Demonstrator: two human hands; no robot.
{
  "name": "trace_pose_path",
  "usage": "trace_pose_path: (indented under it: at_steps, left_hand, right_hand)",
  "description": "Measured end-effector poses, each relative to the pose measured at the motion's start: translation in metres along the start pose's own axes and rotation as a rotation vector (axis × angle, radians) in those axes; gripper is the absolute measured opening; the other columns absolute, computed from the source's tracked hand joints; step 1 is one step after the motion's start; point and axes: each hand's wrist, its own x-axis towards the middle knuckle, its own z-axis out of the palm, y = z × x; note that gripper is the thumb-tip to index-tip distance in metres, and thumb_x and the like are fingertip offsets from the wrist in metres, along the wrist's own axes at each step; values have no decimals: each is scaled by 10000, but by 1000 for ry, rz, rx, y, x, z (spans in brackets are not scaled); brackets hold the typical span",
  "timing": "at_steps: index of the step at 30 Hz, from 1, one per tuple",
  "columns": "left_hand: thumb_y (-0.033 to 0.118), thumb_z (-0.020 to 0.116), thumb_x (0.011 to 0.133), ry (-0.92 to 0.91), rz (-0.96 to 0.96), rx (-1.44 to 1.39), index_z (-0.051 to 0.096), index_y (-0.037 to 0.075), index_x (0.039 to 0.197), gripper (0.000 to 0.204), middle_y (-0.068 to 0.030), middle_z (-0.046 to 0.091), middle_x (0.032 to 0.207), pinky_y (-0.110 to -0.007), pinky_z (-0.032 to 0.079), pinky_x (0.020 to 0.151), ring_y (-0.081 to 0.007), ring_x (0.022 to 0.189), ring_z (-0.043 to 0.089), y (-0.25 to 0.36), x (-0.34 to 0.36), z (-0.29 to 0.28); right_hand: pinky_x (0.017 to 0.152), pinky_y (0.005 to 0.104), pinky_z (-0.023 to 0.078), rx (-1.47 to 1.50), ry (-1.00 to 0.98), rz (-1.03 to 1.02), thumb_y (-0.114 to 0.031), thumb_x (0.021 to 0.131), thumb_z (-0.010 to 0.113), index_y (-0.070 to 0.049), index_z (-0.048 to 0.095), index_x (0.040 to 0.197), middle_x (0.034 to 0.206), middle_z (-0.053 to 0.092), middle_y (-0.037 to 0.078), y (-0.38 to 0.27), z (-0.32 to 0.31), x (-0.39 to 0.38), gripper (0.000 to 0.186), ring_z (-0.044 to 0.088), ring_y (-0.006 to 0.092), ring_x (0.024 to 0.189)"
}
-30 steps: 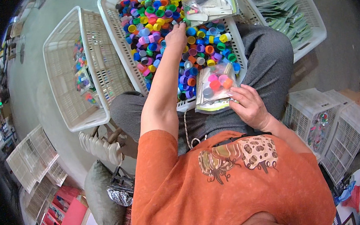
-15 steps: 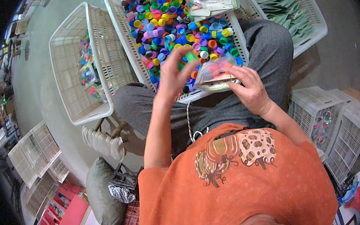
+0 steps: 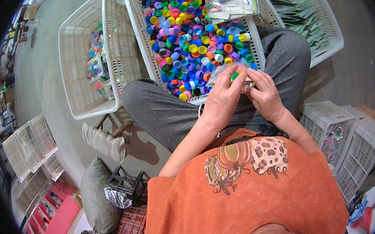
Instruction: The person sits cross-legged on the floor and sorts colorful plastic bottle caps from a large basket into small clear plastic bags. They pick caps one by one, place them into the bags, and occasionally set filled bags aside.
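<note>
Both hands meet at a small clear plastic bag [image 3: 215, 73] above the near edge of the cap basket. My left hand [image 3: 222, 96] is closed, its fingers pinched at the bag's top. A green cap [image 3: 235, 75] and something orange show between the hands; whether they lie inside the film is hard to tell. My right hand [image 3: 264, 95] grips the bag's right side, thumb below and fingers above. Fingers cover most of the bag. Many coloured plastic caps [image 3: 194, 48] fill the white basket [image 3: 140, 40] in front of me.
Flat filled packets [image 3: 232, 2] lie across the basket's far right rim. Another white basket [image 3: 323, 27] at right holds stacked green-edged packets [image 3: 303, 24]. At left, a white basket [image 3: 75, 78] contains packets with colourful pieces. A grey sack [image 3: 98, 193] and black crate [image 3: 128, 186] stand lower left.
My left hand has come from over the caps, where it held a green cap, right and down to the bag. My right hand still holds the bag. The view has shifted slightly.
</note>
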Motion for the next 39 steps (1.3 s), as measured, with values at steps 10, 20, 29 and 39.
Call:
trace_pose_path:
  at_steps: [10,20,29,39]
  left_hand:
    - [58,657,868,80,-253,178,644,33,1087,221,-141,660,1010,-371,533,751,-299,916,668,-115,42,-18]
    - [282,648,872,-144,-511,310,611,125,1191,357,-180,590,1173,-470,505,884,-386,1087,595,-238,114,79]
    - [228,662,809,-59,-385,100,554,13,874,250,-187,639,873,-483,493,745,-381,869,634,-223,117,77]
    - [441,742,779,-514,-617,548,685,81,1037,447,-147,717,979,-413,559,795,-318,933,689,-201,140,120]
  right_hand:
    - [1032,462,425,-40,-68,-61,-71,764,640,-38,671,864,1229,614,115,5,-3,-12,109,560,289,1200]
    - [1049,465,418,8,-106,-52,-102,761,624,-51,675,890,1148,636,104,9,-1,-23,148,583,262,1156]
    - [1040,468,423,58,-116,-50,-100,766,624,-46,661,891,1140,630,103,11,-1,-17,141,586,267,1145]
    - [1044,465,421,12,-184,-76,-108,770,618,-42,674,907,1154,631,107,9,-5,-23,162,575,270,1165]
